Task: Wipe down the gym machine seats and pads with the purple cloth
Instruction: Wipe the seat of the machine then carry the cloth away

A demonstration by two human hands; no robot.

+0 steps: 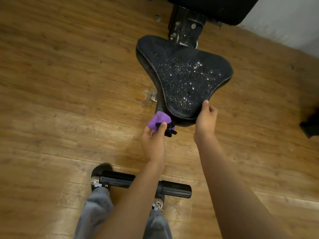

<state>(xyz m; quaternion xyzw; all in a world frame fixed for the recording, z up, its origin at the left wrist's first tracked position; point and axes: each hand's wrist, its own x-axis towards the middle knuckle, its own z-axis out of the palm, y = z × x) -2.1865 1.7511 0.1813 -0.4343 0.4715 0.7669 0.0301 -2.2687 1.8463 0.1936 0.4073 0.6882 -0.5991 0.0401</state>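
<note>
A black triangular machine seat (183,73) fills the upper middle, its top speckled with shiny droplets. My right hand (206,118) grips the seat's near right edge, thumb on top and fingers curled underneath. Just left of the seat's narrow near tip, my left hand (153,140) pinches a bunched purple cloth (159,120) between thumb and fingers. A black strap or clip (170,129) shows beside the cloth. The cloth is below the seat's top surface and is not on it.
A black back pad (212,7) and the metal seat bracket (186,26) stand beyond the seat. Two black foam rollers (145,184) cross in front of my legs and feet. Wood-look floor (60,83) surrounds the machine; a white wall (293,18) is at the upper right.
</note>
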